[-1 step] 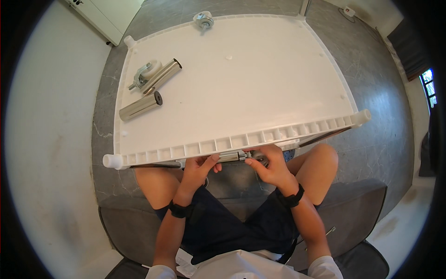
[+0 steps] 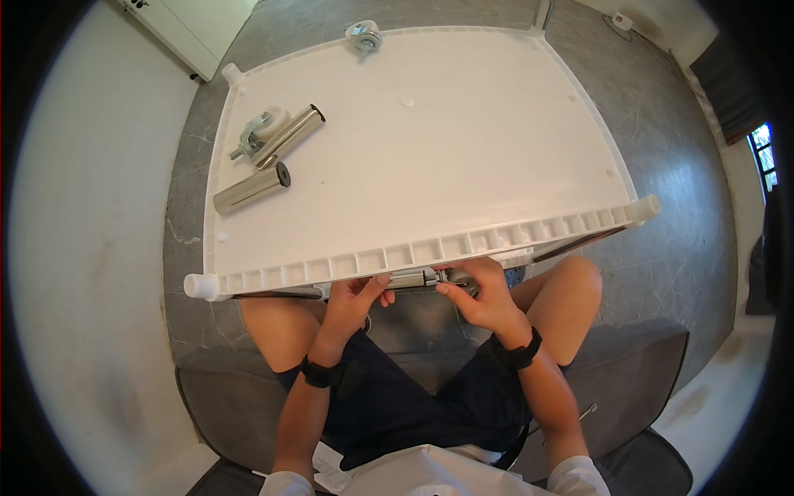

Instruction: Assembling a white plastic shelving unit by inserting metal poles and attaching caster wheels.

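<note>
Just under the near edge of a white plastic shelf point(image 2: 496, 140), my left hand point(image 2: 354, 302) is closed round a short chrome tube point(image 2: 408, 279). My right hand point(image 2: 490, 299) grips a caster wheel point(image 2: 460, 279) at the tube's right end, thumb and fingers around its metal bracket. The caster's stem meets the tube end; how far it sits inside I cannot tell. The shelf edge partly hides the fingers of both hands. On the shelf's left side lie two more chrome tubes point(image 2: 251, 189) and a second caster point(image 2: 254, 136). A third caster point(image 2: 364, 39) rests at the far edge.
White corner sockets point(image 2: 201, 287) stick out at the shelf's corners. Below the near edge, dark and chrome poles point(image 2: 277, 293) show. I sit on a grey sofa point(image 2: 223, 397) with the shelf over my knees. A white wall point(image 2: 91, 248) stands at the left, beside grey tiled floor point(image 2: 670, 165).
</note>
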`<move>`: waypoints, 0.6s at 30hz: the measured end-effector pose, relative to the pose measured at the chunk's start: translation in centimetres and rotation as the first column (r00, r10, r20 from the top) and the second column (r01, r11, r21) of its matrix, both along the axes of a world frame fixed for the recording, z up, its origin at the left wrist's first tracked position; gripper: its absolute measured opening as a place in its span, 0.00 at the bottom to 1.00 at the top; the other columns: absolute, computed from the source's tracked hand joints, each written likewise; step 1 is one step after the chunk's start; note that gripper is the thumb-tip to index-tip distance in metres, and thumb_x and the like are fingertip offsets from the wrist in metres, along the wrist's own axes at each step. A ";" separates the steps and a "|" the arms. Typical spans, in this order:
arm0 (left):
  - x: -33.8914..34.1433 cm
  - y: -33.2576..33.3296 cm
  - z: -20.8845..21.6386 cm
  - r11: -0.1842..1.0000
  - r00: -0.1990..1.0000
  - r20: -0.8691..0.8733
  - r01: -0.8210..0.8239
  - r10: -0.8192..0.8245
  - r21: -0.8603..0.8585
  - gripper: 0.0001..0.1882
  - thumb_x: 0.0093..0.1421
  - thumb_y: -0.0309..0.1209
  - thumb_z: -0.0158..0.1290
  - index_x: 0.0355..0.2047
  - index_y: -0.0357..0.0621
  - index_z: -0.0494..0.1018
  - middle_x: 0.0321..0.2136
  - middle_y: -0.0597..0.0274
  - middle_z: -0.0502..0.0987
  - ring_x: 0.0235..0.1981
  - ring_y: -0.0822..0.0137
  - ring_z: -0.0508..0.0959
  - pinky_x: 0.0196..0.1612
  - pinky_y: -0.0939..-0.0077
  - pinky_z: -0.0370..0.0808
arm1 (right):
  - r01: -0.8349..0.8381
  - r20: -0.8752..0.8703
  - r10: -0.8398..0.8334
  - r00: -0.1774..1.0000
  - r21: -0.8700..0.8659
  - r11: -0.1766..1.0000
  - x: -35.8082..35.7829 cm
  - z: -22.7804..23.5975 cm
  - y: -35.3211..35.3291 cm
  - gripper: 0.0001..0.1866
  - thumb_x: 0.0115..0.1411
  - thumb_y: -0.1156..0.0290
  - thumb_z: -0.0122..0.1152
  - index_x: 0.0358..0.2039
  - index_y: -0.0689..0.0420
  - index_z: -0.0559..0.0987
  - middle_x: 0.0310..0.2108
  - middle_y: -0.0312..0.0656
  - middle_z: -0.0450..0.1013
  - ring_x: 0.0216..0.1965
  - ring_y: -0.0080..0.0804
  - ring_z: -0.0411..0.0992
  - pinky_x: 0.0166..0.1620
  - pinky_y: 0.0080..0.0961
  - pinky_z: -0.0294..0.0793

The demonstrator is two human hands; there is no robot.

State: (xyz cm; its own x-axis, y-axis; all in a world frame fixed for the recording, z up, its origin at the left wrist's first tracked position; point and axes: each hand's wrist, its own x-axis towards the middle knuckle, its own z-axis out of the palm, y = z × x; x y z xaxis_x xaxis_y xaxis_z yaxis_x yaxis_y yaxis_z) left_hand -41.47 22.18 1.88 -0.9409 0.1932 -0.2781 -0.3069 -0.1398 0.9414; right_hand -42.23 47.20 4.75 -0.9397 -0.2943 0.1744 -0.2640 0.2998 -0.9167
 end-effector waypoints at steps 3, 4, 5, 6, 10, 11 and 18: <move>0.3 0.4 -0.2 0.999 0.999 -0.035 -0.023 0.022 -0.028 0.12 0.64 0.25 0.59 0.45 0.31 0.76 0.35 0.53 0.82 0.33 0.68 0.80 0.37 0.74 0.77 | 0.048 -0.048 -0.050 0.998 -0.039 0.998 -0.1 -0.2 -0.2 0.17 0.53 0.70 0.72 0.44 0.58 0.83 0.38 0.46 0.81 0.40 0.43 0.78 0.45 0.32 0.75; 0.4 0.5 -0.2 0.997 0.996 -0.090 -0.033 0.027 -0.069 0.13 0.63 0.24 0.60 0.46 0.31 0.76 0.37 0.53 0.82 0.35 0.68 0.81 0.40 0.74 0.78 | 0.089 -0.045 -0.093 0.995 -0.096 0.991 -0.2 -0.6 -0.4 0.15 0.52 0.70 0.74 0.38 0.61 0.82 0.29 0.43 0.78 0.31 0.33 0.74 0.36 0.28 0.71; 0.4 0.6 -0.2 0.997 0.995 -0.091 -0.035 0.028 -0.071 0.13 0.63 0.24 0.60 0.46 0.31 0.76 0.37 0.53 0.82 0.35 0.68 0.81 0.40 0.74 0.78 | 0.129 -0.038 -0.136 0.990 -0.152 0.980 -0.3 -0.8 -0.6 0.14 0.51 0.70 0.76 0.33 0.63 0.82 0.21 0.41 0.76 0.22 0.23 0.70 0.27 0.23 0.66; 0.4 0.7 -0.3 0.998 0.988 -0.145 -0.054 0.047 -0.044 0.14 0.61 0.23 0.61 0.47 0.31 0.75 0.39 0.53 0.82 0.36 0.68 0.80 0.42 0.74 0.78 | 0.125 -0.038 -0.132 0.991 -0.153 0.980 -0.3 -0.8 -0.7 0.14 0.51 0.70 0.76 0.33 0.63 0.82 0.21 0.41 0.76 0.22 0.23 0.70 0.27 0.23 0.66; 0.0 0.9 -0.5 0.973 0.957 -0.184 -0.209 0.225 0.101 0.14 0.60 0.22 0.62 0.46 0.30 0.76 0.40 0.56 0.81 0.41 0.69 0.81 0.44 0.75 0.78 | 0.105 0.106 -0.084 0.991 -0.205 0.973 -0.2 -1.1 -0.9 0.15 0.51 0.74 0.77 0.37 0.65 0.81 0.28 0.37 0.78 0.31 0.19 0.73 0.35 0.20 0.71; -0.1 0.7 -0.6 0.973 0.957 -0.185 -0.209 0.225 0.102 0.14 0.60 0.22 0.62 0.46 0.30 0.76 0.40 0.56 0.81 0.41 0.69 0.81 0.44 0.75 0.78 | 0.115 0.175 -0.069 0.982 -0.270 0.956 -0.1 -1.3 -0.9 0.16 0.51 0.75 0.77 0.39 0.65 0.80 0.31 0.36 0.78 0.34 0.20 0.74 0.38 0.20 0.73; 0.0 0.4 0.6 0.997 0.997 -0.048 -0.050 0.054 0.064 0.08 0.65 0.26 0.59 0.41 0.33 0.76 0.31 0.57 0.81 0.30 0.69 0.81 0.33 0.77 0.76 | 0.094 0.234 -0.019 0.972 -0.315 0.945 0.0 -1.7 -0.9 0.17 0.53 0.76 0.75 0.42 0.64 0.80 0.35 0.36 0.78 0.37 0.19 0.73 0.40 0.18 0.72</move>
State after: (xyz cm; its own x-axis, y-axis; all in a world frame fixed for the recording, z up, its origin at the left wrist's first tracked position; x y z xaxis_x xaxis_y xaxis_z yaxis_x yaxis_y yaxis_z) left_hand -41.50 22.60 2.47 -0.9625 0.1592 -0.2197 -0.2508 -0.2137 0.9441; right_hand -42.20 46.30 3.09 -0.9787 -0.2028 0.0326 -0.0308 -0.0123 -0.9995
